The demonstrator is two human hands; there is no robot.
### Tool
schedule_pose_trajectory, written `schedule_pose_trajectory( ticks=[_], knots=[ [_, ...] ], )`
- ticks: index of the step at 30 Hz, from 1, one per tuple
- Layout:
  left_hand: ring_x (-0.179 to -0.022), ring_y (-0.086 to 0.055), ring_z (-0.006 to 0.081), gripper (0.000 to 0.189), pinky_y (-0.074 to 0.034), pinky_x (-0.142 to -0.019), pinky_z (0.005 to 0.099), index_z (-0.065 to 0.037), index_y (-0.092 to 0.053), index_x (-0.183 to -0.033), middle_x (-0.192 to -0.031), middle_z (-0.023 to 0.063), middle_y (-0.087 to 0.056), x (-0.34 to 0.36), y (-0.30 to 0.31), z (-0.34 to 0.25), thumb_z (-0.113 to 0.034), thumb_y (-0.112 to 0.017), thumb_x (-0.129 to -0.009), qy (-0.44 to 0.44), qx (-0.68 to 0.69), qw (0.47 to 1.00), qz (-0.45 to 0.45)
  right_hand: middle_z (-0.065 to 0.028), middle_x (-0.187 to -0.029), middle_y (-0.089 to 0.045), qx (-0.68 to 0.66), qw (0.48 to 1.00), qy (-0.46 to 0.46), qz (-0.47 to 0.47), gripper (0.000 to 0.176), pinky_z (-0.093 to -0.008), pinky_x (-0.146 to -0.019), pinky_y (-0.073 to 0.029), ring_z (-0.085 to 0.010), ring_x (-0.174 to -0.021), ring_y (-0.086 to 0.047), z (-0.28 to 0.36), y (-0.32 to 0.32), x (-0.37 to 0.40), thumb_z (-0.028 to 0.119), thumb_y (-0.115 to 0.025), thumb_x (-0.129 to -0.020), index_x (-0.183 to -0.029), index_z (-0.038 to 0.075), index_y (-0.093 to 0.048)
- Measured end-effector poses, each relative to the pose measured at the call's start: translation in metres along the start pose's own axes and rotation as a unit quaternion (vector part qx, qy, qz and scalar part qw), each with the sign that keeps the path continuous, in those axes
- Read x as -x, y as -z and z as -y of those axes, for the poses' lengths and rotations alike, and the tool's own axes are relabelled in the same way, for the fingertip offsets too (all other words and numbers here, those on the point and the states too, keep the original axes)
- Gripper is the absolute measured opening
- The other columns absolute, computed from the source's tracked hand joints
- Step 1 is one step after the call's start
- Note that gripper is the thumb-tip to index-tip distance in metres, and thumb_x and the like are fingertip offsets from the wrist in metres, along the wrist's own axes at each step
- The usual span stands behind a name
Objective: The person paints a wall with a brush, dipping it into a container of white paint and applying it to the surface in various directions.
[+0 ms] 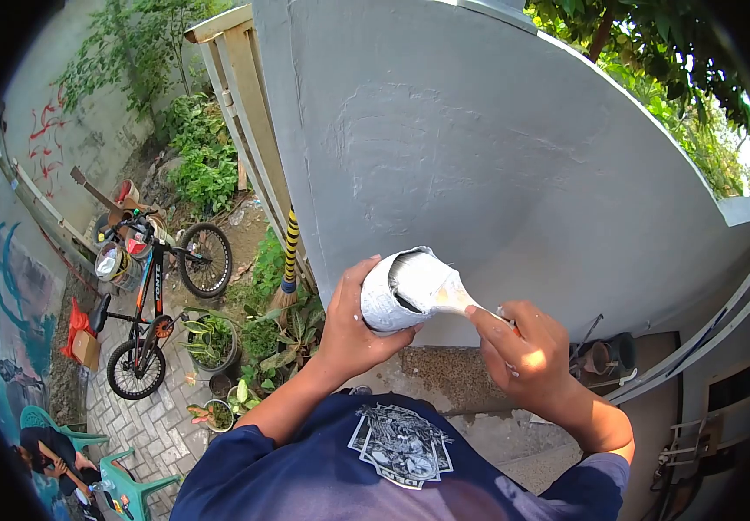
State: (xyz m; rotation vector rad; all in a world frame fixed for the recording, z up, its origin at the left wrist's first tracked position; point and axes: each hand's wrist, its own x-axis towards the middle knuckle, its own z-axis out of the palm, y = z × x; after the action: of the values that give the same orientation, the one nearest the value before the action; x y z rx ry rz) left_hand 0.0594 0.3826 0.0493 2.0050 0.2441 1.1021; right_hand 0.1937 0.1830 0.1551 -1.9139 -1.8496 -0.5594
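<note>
Far to the left of the left hand, and well below it, a bicycle (151,300) is seen standing on paving. Green plastic chairs (136,488) and a seated person (49,451) are seen at the lower edge. Potted plants (212,343) and a broom (288,260) with a yellow-and-black striped handle lie between the bicycle and that hand.

The left hand (351,328) is wrapped around a small paint-smeared container (390,300), which is held tilted, its mouth turned toward the right hand. A brush (440,293) is set with its bristles inside that mouth. Its handle is pinched in the closed fingers of the right hand (527,358), just beside the container. Behind both hands a grey wall (479,156) is seen, and dark pots (608,356) are grouped to the right of the right hand.

The brush appears to be in the middle of being loaded. For this to be done well, the container would best be kept steady and not tipped further, only the bristle tips would be wetted, and the excess would be wiped on the inner rim so that nothing drips onto the blue shirt (305,486) below.

Lettering is visible on the bicycle frame, in the shirt's printed emblem (401,445) and as red marks (45,126) on the far left wall, but none can be read. Any label on the container is hidden under paint.
</note>
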Motion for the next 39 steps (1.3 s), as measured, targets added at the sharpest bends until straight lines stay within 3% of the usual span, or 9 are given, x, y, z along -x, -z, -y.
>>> schedule_pose_trajectory(
  ticks=[1,14,16,23,32,39],
  knots=[
    [-0.114,-0.063,0.0281,0.094,-0.049,-0.098,0.0382,0.003,-0.04,-0.139,-0.125,0.0183,-0.059,0.001,-0.001,0.0,-0.02,-0.092,-0.064,-0.001,-0.011,1.0,0.003,-0.0081,-0.087,-0.057,-0.005,1.0,-0.001,-0.01,0.054,-0.0338,-0.052,-0.046,-0.0224,-0.063,-0.057,-0.001,0.0,0.003,0.002,-0.076,-0.067,-0.12,0.013,-0.07],
    [-0.113,-0.063,0.0278,0.095,-0.049,-0.098,0.0377,0.003,-0.04,-0.139,-0.125,0.0178,-0.058,0.006,-0.006,-0.007,-0.021,-0.093,-0.064,-0.016,-0.033,0.999,0.01,-0.0111,-0.09,-0.059,-0.046,0.997,-0.042,-0.039,0.056,-0.033,-0.053,-0.046,-0.0238,-0.065,-0.058,0.002,0.004,0.026,-0.001,-0.075,-0.067,-0.121,0.012,-0.07],
    [-0.115,-0.059,0.0373,0.091,-0.048,-0.097,0.0431,0.002,-0.041,-0.139,-0.127,0.0218,-0.054,0.006,-0.005,-0.009,-0.017,-0.091,-0.065,-0.007,-0.013,1.0,0.012,-0.0112,-0.09,-0.059,-0.037,0.997,-0.046,-0.049,0.056,-0.0332,-0.053,-0.047,-0.0242,-0.066,-0.058,0.002,0.008,0.027,-0.002,-0.075,-0.067,-0.121,0.012,-0.07],
    [-0.116,-0.059,0.036,0.092,-0.048,-0.099,0.0431,0.003,-0.041,-0.139,-0.127,0.0209,-0.055,0.014,-0.008,0.002,-0.02,-0.091,-0.066,0.025,0.037,0.999,-0.001,-0.0109,-0.09,-0.059,-0.041,0.996,-0.041,-0.063,0.056,-0.033,-0.052,-0.047,-0.024,-0.066,-0.058,0.004,0.006,0.034,-0.003,-0.075,-0.066,-0.12,0.012,-0.07],
    [-0.117,-0.06,0.0348,0.092,-0.047,-0.1,0.0428,0.004,-0.041,-0.139,-0.128,0.0206,-0.056,0.015,-0.001,0.006,-0.022,-0.091,-0.066,0.013,0.032,0.999,0.0,-0.0089,-0.085,-0.059,-0.062,0.996,-0.043,-0.04,0.045,-0.0319,-0.051,-0.045,-0.021,-0.062,-0.058,0.009,0.025,0.025,-0.003,-0.074,-0.067,-0.11,0.011,-0.074],
    [-0.117,-0.06,0.0319,0.093,-0.047,-0.1,0.0414,0.003,-0.04,-0.14,-0.127,0.0204,-0.056,0.021,-0.001,0.01,-0.021,-0.092,-0.065,0.029,0.046,0.998,-0.013,-0.0068,-0.08,-0.061,-0.088,0.988,-0.077,-0.098,0.038,-0.0317,-0.051,-0.046,-0.0208,-0.061,-0.059,0.005,0.036,0.025,-0.003,-0.074,-0.07,-0.106,0.009,-0.073]
  ],
)
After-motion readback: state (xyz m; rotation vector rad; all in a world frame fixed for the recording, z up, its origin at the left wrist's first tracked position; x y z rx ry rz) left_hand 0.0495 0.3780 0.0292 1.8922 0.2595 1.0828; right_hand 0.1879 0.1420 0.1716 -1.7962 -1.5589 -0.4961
